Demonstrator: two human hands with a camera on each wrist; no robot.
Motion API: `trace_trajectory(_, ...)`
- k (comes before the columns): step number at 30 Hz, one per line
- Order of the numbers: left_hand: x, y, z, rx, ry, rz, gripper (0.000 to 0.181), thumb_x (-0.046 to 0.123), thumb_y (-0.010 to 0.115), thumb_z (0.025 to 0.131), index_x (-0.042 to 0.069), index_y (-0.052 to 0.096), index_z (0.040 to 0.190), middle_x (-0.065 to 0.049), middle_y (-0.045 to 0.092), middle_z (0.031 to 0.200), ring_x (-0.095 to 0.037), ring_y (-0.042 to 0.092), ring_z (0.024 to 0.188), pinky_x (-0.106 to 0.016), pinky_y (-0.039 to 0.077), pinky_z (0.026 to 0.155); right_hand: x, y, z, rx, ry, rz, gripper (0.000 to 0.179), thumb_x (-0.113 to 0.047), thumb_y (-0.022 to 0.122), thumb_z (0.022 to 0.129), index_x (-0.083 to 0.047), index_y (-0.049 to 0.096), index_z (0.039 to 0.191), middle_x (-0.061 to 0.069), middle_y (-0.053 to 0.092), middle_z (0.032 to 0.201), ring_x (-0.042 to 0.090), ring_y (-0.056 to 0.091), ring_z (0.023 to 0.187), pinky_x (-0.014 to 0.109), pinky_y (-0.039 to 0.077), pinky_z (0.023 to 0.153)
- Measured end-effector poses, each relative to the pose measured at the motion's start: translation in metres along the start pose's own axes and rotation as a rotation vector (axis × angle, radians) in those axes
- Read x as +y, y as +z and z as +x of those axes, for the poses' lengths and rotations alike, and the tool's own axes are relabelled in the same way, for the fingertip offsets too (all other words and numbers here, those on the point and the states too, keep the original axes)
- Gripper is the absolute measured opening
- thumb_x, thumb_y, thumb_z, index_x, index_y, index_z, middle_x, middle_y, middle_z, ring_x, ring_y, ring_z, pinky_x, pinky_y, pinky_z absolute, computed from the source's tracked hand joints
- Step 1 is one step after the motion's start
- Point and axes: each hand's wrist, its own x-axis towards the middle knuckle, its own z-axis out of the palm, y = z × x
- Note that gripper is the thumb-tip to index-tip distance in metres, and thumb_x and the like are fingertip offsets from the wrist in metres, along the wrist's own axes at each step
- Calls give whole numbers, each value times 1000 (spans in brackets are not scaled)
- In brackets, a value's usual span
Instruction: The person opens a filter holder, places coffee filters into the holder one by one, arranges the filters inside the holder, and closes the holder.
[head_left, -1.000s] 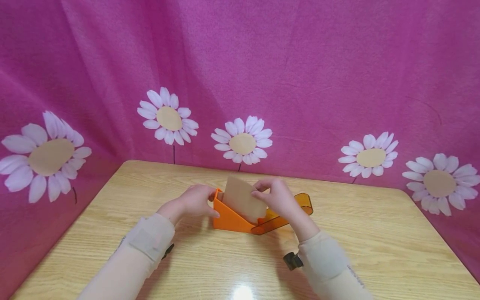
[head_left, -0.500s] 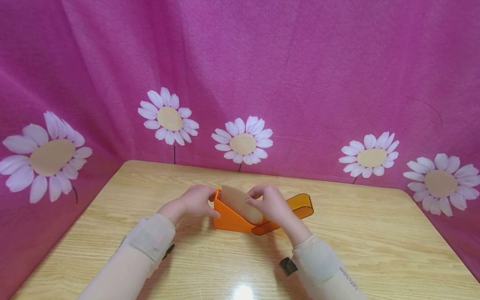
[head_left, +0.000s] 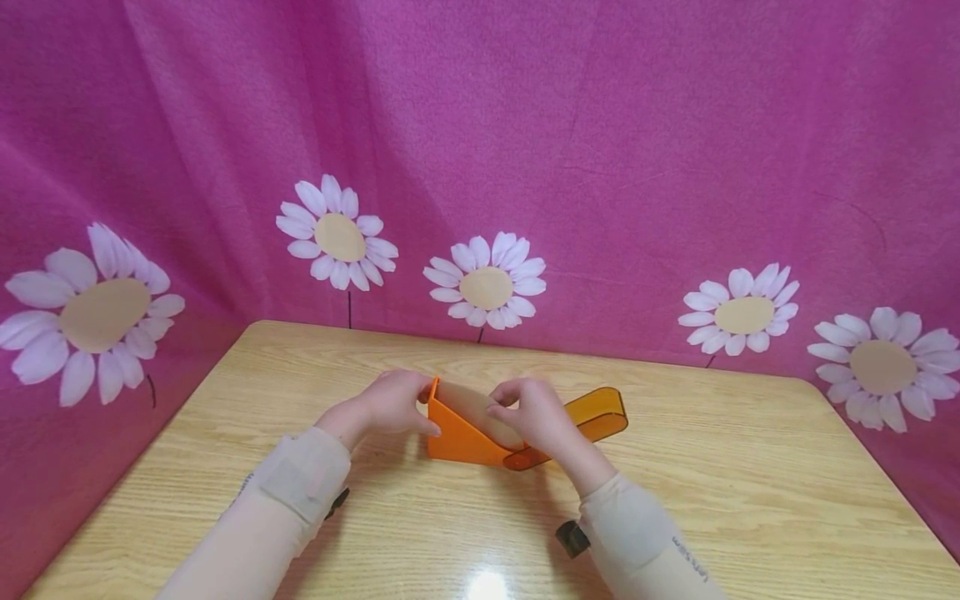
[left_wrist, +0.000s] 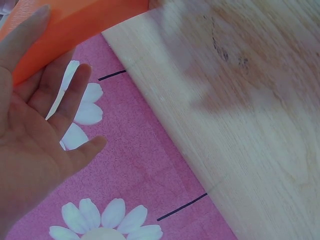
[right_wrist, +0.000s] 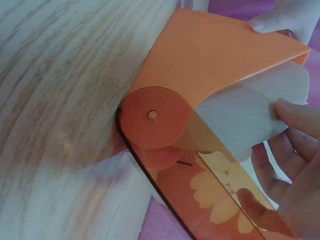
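An orange wedge-shaped box [head_left: 459, 437] stands on the table, its see-through amber lid [head_left: 602, 412] swung out to the right on a hinge. My left hand [head_left: 386, 403] holds the box's tall left end, thumb in front and fingers behind. Brown paper coffee filters [head_left: 471, 408] lie inside the box, with their upper edge showing along the sloped opening. At that edge, my right hand [head_left: 536, 417] pinches the paper between thumb and fingers. In the right wrist view, the rounded filter edge [right_wrist: 245, 110] sticks out past the orange side wall [right_wrist: 210, 50]. How many filters there are cannot be told.
The wooden table [head_left: 420, 533] ends at the back against a pink cloth [head_left: 600, 167] printed with white daisies. The open lid juts out below my right hand, near its fingers.
My right hand has moved down and a little left, lowering the brown coffee filter from standing high above the box to mostly inside it. My left hand has stayed put.
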Motion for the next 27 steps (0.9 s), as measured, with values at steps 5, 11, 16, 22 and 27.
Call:
trace_trajectory(5,0,1,-1,-1,-6,-14,38,25,80,71,10,66,104,-1,67,95,-19,56,92,-39,43,91,1,3,0,-5,-1,-18,4,-12,70,82,-9,72,81,1,71,80,15,61,80,34,49,82)
trace_trajectory(11,-1,1,-1,4,3,-22,36,24,80,71,12,66,101,-2,68,98,-19,59,95,-39,45,91,3,5,0,-8,-26,-49,5,-13,70,82,-8,72,80,0,70,78,14,62,78,32,50,78)
trace_trajectory(16,0,0,-1,1,-2,-18,35,25,80,71,13,66,100,-2,68,97,-19,59,95,-39,45,90,5,8,1,-11,-42,-66,5,-14,70,82,-10,72,79,-1,70,77,13,62,76,31,49,76)
trace_trajectory(22,1,-1,-1,1,-13,-24,34,24,81,71,13,66,99,-1,67,96,-18,58,92,-38,45,90,4,10,0,-9,-25,-78,6,-14,70,82,-12,71,76,-3,69,74,12,57,71,31,48,74)
trace_trajectory(27,1,0,-1,0,-13,-36,33,24,81,71,14,66,99,1,67,95,-17,58,91,-38,45,90,1,8,-1,-12,20,-84,4,-16,70,82,-13,71,79,-4,69,75,13,57,73,33,48,76)
